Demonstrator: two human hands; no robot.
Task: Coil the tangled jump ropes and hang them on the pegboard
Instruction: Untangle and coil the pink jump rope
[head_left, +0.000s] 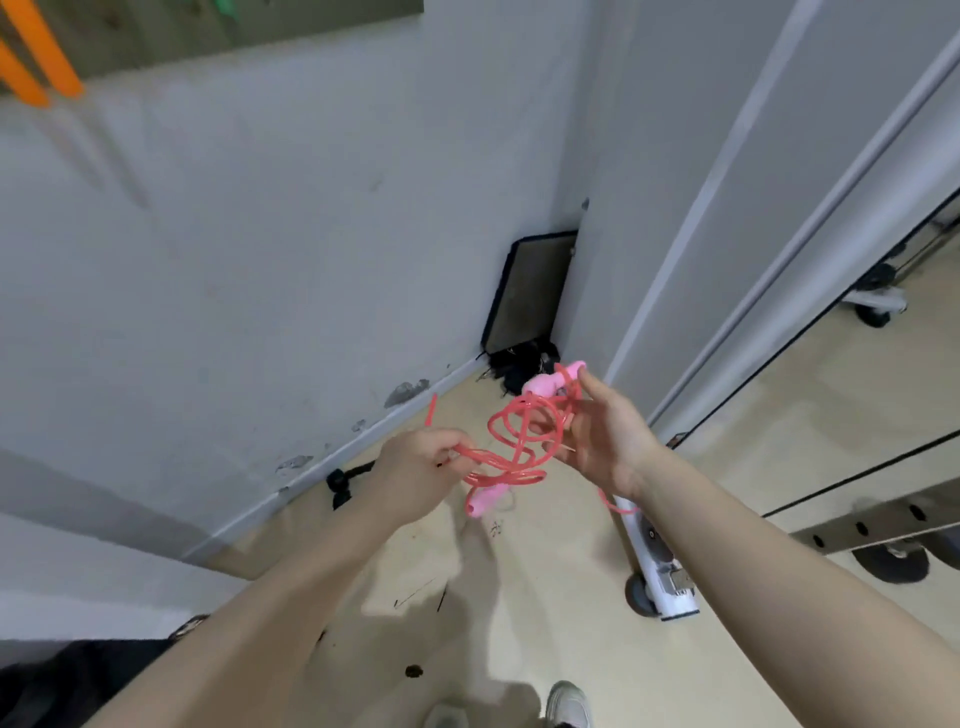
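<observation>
A pink jump rope (511, 441) hangs tangled in loops between my two hands above the floor. My left hand (415, 470) grips a strand of the cord with curled fingers. My right hand (605, 441) holds the loops on its far side, thumb up near one pink handle (553, 382). The other pink handle (485, 501) dangles below the tangle. At the top left, the lower edge of the pegboard (208, 26) shows on the wall, with two orange handles (36, 57) hanging from it.
A black dark tangle (519, 366) lies in the corner under a dark framed panel (530, 291). Another black cord (345, 480) lies by the wall base. A white wheeled frame (657, 566) stands to the right, next to mirrored panels. My shoe (569, 704) is at the bottom.
</observation>
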